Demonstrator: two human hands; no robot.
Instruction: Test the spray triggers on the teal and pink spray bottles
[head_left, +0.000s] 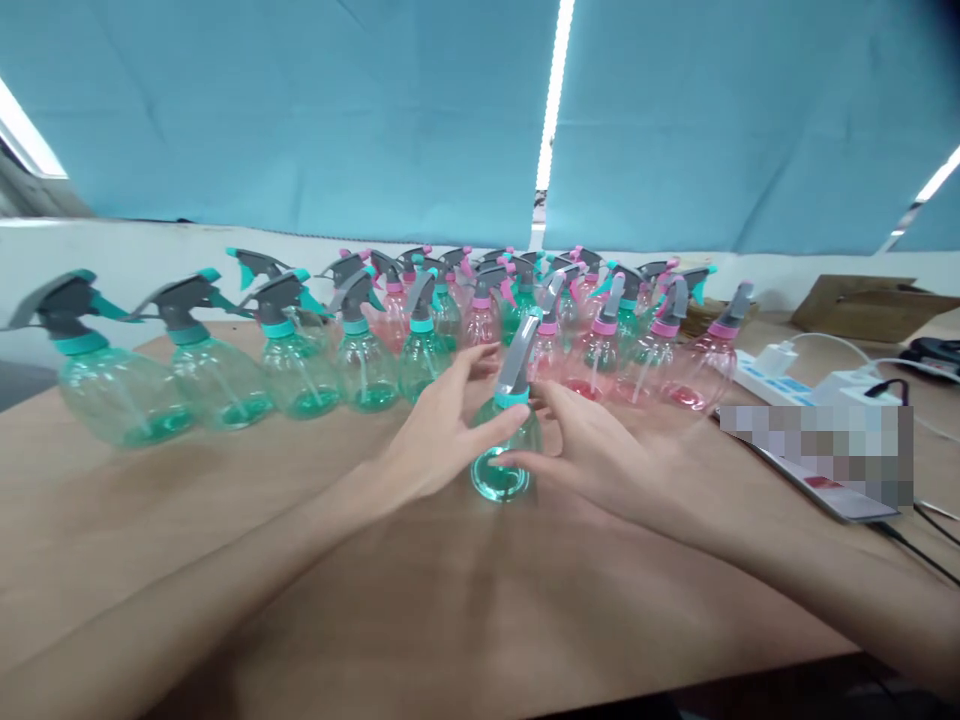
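Note:
A clear green spray bottle (501, 484) with a grey trigger head and turquoise collar stands slightly tilted at the middle of the table. My left hand (441, 432) curves around its left side, with the thumb across the body just below the collar. On the other side, my right hand (600, 440) wraps it, thumb lying lower over the green body. Fingers of both hands are partly hidden behind the bottle. Just beyond, a green spray bottle (424, 360) and a pink spray bottle (600, 345) stand in the front row.
Several green bottles (300, 385) line the left, several pink ones (701, 365) the right, with more behind. Along the right side of the wooden table (360, 610) lie a blurred-out device (847, 505), a white power strip (780, 375) with cables and a cardboard piece (862, 305).

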